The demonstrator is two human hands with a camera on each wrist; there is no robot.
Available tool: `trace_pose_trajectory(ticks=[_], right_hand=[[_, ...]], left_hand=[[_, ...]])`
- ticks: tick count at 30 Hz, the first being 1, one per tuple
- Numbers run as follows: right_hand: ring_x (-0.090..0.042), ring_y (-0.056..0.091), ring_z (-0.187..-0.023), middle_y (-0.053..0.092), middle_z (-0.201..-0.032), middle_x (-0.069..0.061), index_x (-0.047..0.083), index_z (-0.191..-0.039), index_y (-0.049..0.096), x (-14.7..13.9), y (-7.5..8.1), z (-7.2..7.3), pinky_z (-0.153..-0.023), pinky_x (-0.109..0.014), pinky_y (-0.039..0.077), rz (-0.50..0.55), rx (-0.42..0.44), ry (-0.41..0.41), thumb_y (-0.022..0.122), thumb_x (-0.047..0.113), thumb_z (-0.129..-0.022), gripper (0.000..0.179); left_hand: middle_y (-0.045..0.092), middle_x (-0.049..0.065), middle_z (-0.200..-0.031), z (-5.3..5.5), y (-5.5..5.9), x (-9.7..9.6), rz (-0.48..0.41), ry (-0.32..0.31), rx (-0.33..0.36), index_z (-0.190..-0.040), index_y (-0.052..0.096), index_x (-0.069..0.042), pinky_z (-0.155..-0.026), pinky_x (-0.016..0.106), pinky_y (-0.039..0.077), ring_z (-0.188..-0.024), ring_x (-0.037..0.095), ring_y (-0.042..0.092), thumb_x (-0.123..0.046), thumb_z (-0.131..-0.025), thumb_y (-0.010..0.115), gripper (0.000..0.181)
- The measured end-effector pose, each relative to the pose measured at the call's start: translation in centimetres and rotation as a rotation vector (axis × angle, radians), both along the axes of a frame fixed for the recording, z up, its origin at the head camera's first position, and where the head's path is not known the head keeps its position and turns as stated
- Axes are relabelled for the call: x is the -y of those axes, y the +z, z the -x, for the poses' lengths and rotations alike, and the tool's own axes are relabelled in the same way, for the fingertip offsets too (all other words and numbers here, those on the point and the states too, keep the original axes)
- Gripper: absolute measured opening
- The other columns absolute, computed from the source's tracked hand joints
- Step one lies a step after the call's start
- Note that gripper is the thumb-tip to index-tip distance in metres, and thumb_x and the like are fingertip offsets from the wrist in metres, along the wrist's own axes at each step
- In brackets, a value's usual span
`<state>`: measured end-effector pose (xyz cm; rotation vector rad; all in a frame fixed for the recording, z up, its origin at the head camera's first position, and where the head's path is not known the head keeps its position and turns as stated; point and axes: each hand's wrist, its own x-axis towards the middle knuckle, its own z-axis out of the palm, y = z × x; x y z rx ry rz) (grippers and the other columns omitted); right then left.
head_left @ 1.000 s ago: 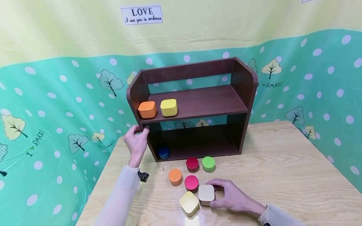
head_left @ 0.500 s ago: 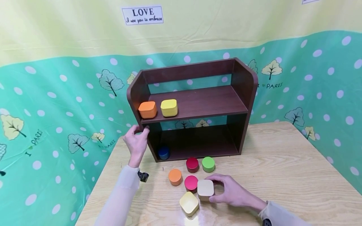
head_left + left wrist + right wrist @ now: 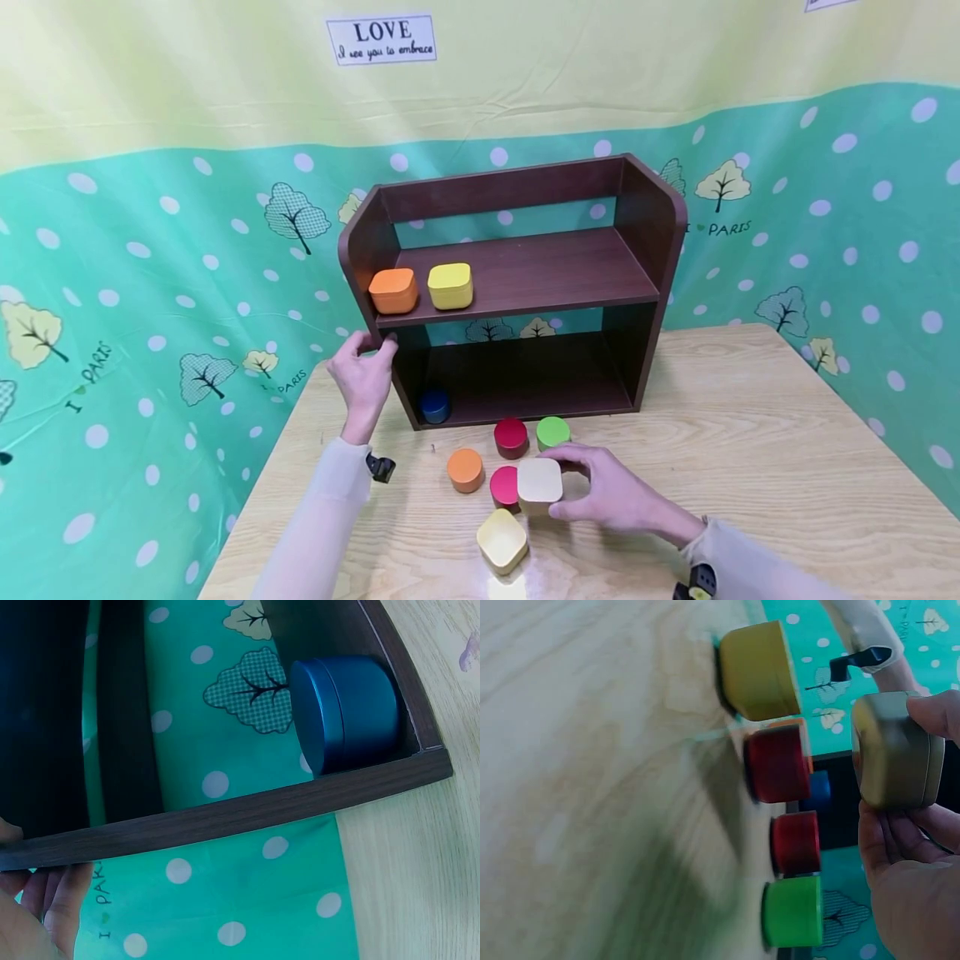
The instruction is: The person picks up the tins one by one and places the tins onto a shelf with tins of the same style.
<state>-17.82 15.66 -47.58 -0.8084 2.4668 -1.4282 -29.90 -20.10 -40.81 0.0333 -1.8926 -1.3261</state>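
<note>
My right hand (image 3: 611, 492) grips a beige square tin (image 3: 539, 481) with rounded corners, thumb on one side and fingers on the other. In the right wrist view the tin (image 3: 894, 750) is raised off the wooden tabletop. My left hand (image 3: 363, 375) pinches the left side panel of a dark brown two-tier shelf (image 3: 525, 315); in the left wrist view its fingers (image 3: 66, 900) lie behind the panel edge. Close to the beige tin are a pinkish-red round tin (image 3: 504, 485), a pale yellow square tin (image 3: 502, 540) and a green round tin (image 3: 553, 432).
An orange square tin (image 3: 393, 291) and a yellow square tin (image 3: 451, 287) sit on the upper shelf. A blue round tin (image 3: 435, 406) stands at the lower left. Dark red (image 3: 511, 437) and orange (image 3: 465, 469) round tins lie on the table before the shelf.
The right hand has lifted the beige tin from beside the pale yellow one and moved it forward and slightly left. The left hand stays on the shelf's side.
</note>
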Motion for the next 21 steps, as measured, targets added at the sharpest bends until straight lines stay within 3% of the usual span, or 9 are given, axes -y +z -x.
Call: trace_pose_trajectory(ticks=[9,15,21], right_hand=[[-0.013,0.066,-0.120,0.075,-0.132,-0.005,0.004,-0.142,0.068,0.1,1.7,1.0,-0.111,-0.035,0.056,0.020,-0.022,0.005,0.089,0.031,-0.086,0.065],[-0.013,0.064,-0.119,0.075,-0.132,-0.003,0.011,-0.142,0.069,0.1,2.9,1.7,-0.110,-0.028,0.054,0.044,-0.068,0.011,0.089,0.027,-0.087,0.061],[-0.012,0.064,-0.118,0.076,-0.132,-0.003,0.012,-0.140,0.070,0.3,4.3,2.3,-0.108,-0.025,0.053,0.092,-0.108,0.019,0.090,0.021,-0.085,0.058]], left_hand=[[0.078,0.026,-0.094,-0.1,-0.1,0.0,0.011,0.006,0.014,-0.092,0.078,0.003,-0.087,0.032,0.045,-0.091,0.028,0.066,-0.013,-0.092,0.081,0.016],[0.078,0.025,-0.094,-0.1,-0.1,0.0,0.017,0.009,0.013,-0.091,0.078,0.003,-0.085,0.033,0.047,-0.086,0.018,0.063,-0.012,-0.091,0.080,0.015],[0.078,0.027,-0.093,-0.1,0.0,0.1,0.015,0.003,-0.002,-0.092,0.078,0.004,-0.085,0.037,0.048,-0.087,0.023,0.064,-0.013,-0.091,0.081,0.017]])
